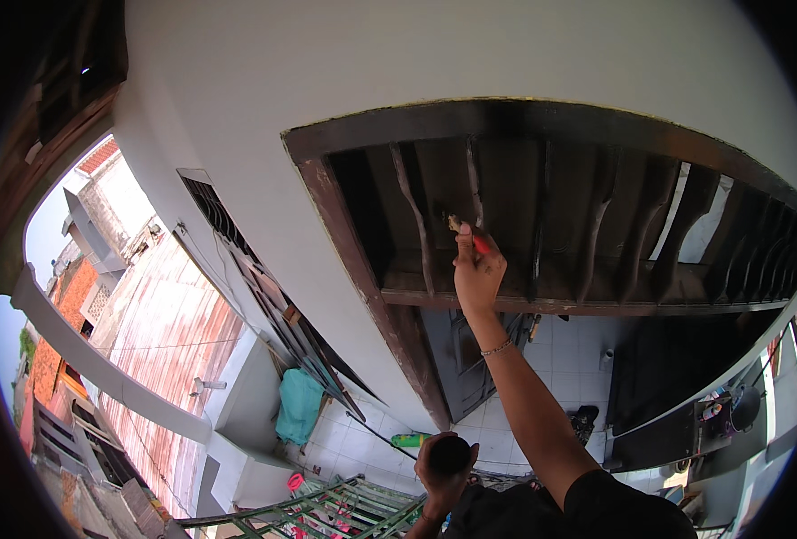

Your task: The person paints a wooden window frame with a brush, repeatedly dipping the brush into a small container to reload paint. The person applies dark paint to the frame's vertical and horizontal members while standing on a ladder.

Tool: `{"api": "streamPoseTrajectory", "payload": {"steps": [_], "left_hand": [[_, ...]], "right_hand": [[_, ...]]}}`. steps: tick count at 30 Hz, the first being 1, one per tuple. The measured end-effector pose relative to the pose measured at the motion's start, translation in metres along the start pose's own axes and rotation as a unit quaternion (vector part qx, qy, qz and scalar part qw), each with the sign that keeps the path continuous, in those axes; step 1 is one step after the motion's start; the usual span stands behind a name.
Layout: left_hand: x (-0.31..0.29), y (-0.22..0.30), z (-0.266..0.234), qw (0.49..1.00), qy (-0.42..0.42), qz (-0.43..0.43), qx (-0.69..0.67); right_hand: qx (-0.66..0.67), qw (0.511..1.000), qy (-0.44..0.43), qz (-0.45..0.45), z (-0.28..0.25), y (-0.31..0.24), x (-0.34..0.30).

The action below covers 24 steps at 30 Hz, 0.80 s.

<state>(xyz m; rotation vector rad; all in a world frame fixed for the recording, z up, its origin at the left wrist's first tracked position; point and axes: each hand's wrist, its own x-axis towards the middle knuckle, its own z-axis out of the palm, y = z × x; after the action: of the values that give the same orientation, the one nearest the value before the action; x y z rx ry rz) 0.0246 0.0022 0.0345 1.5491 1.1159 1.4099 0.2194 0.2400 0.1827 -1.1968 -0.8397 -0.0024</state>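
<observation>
Red-handled brush, pinched by the right hand before the slatted frame, might drop if loosened; below the frame, left hand fingers curl round a dark cup, which tilting could spill.

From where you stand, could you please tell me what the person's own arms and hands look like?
The right hand is ungloved, with small dark marks and a thin chain-like bracelet at the wrist; a short black fabric sleeve covers the upper arm. The left hand is also ungloved; its sleeve cannot be made out.
</observation>
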Motion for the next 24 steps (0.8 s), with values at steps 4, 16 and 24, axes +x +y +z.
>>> {"api": "streamPoseTrajectory", "payload": {"steps": [4, 16, 24], "left_hand": [[0.002, 0.001, -0.004, 1.0, 0.009, -0.004, 0.013], [-0.003, -0.007, -0.004, 1.0, 0.01, -0.005, 0.005], [-0.003, -0.003, -0.001, 1.0, 0.007, -0.008, 0.007]], "right_hand": [[0.08, 0.996, -0.019, 0.027, 0.002, -0.015, -0.014], [0.064, 0.998, -0.013, 0.016, -0.004, -0.023, -0.001], [0.084, 0.994, -0.021, 0.069, -0.013, -0.03, -0.002]]}}
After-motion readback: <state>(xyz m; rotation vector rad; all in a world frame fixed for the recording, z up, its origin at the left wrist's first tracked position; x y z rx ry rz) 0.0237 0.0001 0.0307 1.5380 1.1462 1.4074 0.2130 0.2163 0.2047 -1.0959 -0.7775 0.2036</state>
